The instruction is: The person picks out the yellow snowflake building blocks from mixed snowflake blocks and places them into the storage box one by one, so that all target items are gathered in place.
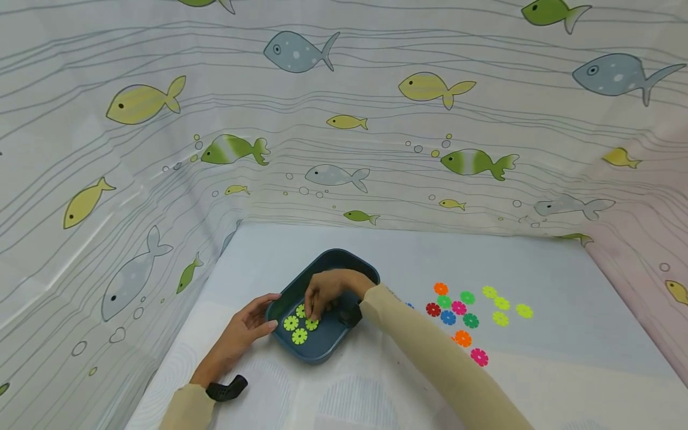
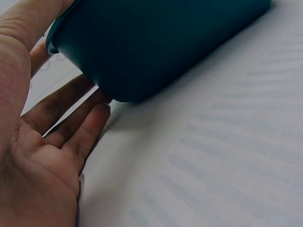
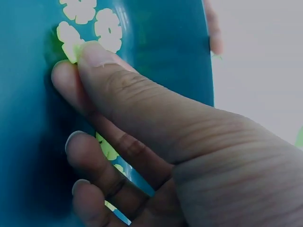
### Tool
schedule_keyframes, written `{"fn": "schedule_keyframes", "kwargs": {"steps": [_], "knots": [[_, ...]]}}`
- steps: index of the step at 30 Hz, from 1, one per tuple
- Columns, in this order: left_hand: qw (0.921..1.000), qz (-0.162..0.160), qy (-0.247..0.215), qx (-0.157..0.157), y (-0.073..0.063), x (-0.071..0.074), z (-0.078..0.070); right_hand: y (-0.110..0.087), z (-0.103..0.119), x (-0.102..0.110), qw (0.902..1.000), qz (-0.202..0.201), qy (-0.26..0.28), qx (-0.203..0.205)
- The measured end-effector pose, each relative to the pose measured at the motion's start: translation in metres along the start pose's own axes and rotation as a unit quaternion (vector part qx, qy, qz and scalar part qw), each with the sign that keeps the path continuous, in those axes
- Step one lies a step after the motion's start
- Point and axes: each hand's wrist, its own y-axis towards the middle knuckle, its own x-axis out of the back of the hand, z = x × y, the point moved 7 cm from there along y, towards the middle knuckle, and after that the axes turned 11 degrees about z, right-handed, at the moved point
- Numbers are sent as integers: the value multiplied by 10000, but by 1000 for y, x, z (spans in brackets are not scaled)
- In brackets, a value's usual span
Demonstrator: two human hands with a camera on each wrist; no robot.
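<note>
One yellow-green disc (image 3: 67,35) is pinched in the right hand (image 1: 325,289)

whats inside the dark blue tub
Several yellow-green discs lie inside the tub, and the right hand pinches one. That hand and its wrist cover part of the tub's floor; whatever lies beneath can't be seen.

Booth-like place, fish-print walls (image 1: 387,140)

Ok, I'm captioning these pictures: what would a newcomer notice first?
Probably the fish-printed sheeting filling the head view's upper half. Next, bright slotted discs scattered right of the blue tub. Inside, the right hand pinches a yellow-green disc; the left hand touches the tub's left edge.
</note>
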Motion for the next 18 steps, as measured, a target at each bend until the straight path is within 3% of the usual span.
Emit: {"fn": "schedule_keyframes", "kwargs": {"steps": [11,18], "knots": [[9999,41,60,-108,0,1,1,-3,1,1,9995,-117,-270,-74],[9999,38,50,-107,1,2,3,-13,12,8,9984,-408,-104,381]]}}
